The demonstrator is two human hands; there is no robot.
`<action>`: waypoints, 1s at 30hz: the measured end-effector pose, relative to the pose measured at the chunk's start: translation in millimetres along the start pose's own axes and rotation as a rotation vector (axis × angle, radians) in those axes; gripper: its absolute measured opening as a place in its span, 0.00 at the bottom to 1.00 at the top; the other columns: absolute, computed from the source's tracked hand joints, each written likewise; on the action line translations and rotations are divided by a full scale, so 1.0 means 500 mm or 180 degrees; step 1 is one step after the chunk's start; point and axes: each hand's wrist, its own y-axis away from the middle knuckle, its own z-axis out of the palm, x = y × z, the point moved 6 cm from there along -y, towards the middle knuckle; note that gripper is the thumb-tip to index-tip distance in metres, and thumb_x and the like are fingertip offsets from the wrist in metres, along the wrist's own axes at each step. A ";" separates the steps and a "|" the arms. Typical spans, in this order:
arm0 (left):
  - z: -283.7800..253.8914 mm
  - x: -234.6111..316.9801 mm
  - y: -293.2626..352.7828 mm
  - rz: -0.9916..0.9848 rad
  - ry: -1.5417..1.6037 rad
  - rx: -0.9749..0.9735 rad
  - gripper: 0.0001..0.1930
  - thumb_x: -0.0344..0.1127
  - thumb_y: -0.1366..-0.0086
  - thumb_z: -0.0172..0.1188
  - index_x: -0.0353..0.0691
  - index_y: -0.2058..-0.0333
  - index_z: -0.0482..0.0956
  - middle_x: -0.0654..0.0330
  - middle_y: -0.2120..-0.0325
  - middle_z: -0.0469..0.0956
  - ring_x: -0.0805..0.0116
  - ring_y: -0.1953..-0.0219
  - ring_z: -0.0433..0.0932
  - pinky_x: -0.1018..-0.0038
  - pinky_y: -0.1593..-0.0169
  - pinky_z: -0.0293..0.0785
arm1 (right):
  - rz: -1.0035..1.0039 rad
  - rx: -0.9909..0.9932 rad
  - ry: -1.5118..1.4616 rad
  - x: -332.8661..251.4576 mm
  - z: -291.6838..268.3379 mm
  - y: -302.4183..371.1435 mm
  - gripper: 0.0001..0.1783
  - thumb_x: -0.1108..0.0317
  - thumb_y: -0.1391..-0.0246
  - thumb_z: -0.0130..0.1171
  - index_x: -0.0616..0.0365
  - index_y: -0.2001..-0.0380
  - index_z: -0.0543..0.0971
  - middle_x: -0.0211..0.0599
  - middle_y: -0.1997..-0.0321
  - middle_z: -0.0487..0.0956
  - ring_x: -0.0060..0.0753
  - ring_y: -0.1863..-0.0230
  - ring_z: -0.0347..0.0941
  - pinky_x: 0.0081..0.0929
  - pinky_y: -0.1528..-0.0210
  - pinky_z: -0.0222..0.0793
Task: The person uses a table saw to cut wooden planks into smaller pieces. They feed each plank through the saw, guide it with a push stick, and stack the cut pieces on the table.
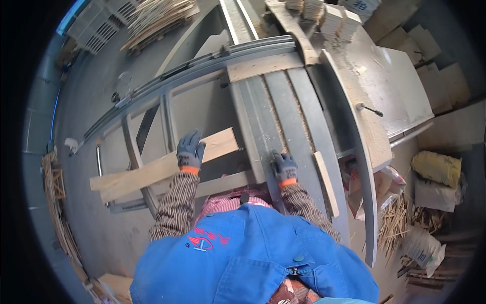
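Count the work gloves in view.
2: one glove on the left hand, over the pale board; the other glove on the right hand, over the gray metal table.

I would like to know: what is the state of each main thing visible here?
Pale boards: lying slanted across metal frame.
Slotted grey table: sawdust along slots.
Narrow wood strip: lying on the table, untouched.
Left hand: gloved, on the boards.
Right hand: gloved, on the table.
Yellow sack: bulging.
Offcut sticks: loosely heaped.
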 end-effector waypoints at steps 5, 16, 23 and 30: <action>-0.026 -0.154 0.232 -0.0938 -0.0388 0.0093 0.30 0.45 0.39 0.63 0.39 0.40 0.72 0.50 0.41 0.72 0.48 0.38 0.69 0.56 0.35 0.62 | -0.0082 -0.0396 0.0734 -0.014 0.059 -0.055 0.33 0.72 0.54 0.58 0.40 0.40 0.75 0.41 0.56 0.79 0.49 0.52 0.75 0.44 0.50 0.73; 0.023 -0.184 0.299 -0.0824 -0.1054 -0.0105 0.41 0.42 0.47 0.65 0.42 0.34 0.64 0.55 0.34 0.63 0.53 0.32 0.60 0.54 0.30 0.53 | 0.0149 -0.0716 0.1147 -0.007 0.062 -0.072 0.27 0.68 0.42 0.50 0.34 0.39 0.71 0.32 0.54 0.77 0.40 0.50 0.75 0.38 0.50 0.75; 0.035 -0.194 0.296 -0.1232 -0.0976 -0.0308 0.38 0.40 0.47 0.65 0.41 0.36 0.66 0.54 0.35 0.65 0.52 0.33 0.61 0.54 0.30 0.54 | 0.0090 -0.0457 0.0989 -0.004 0.062 -0.081 0.18 0.66 0.40 0.49 0.39 0.47 0.75 0.33 0.55 0.77 0.41 0.50 0.75 0.39 0.50 0.75; 0.026 -0.180 0.274 -0.1162 -0.0963 -0.0192 0.37 0.40 0.47 0.64 0.39 0.37 0.67 0.53 0.35 0.65 0.52 0.33 0.61 0.55 0.30 0.54 | 0.0099 -0.0545 0.0938 0.002 0.069 -0.095 0.31 0.73 0.47 0.52 0.38 0.39 0.73 0.38 0.55 0.78 0.46 0.50 0.74 0.40 0.47 0.73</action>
